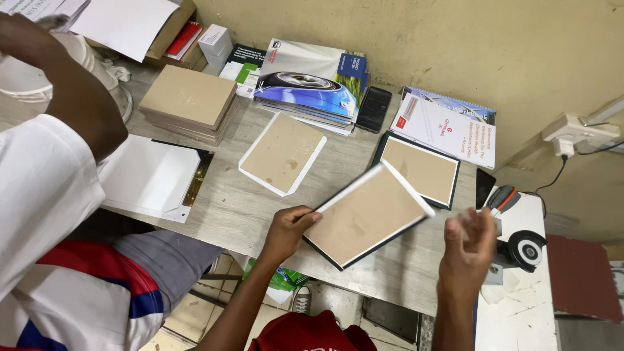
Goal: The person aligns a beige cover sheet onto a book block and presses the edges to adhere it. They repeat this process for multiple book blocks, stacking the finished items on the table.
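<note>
My left hand (288, 229) grips the left edge of a black-edged picture frame (365, 218) whose brown backing faces up, with a white sheet lifting along its top edge. The frame is tilted above the grey wooden table (227, 208). My right hand (469, 246) hovers blurred to the right of the frame, fingers apart, holding nothing. A second black frame (420, 170) lies flat just behind, and a brown board on white paper (282, 153) lies to the left.
Another person in a white sleeve (45, 188) stands at left, arm raised. A stack of brown boards (188, 103), magazines (309, 81), a black phone (374, 109), a spiral booklet (448, 127), a white sheet (148, 177) and an angle grinder (520, 244) are around.
</note>
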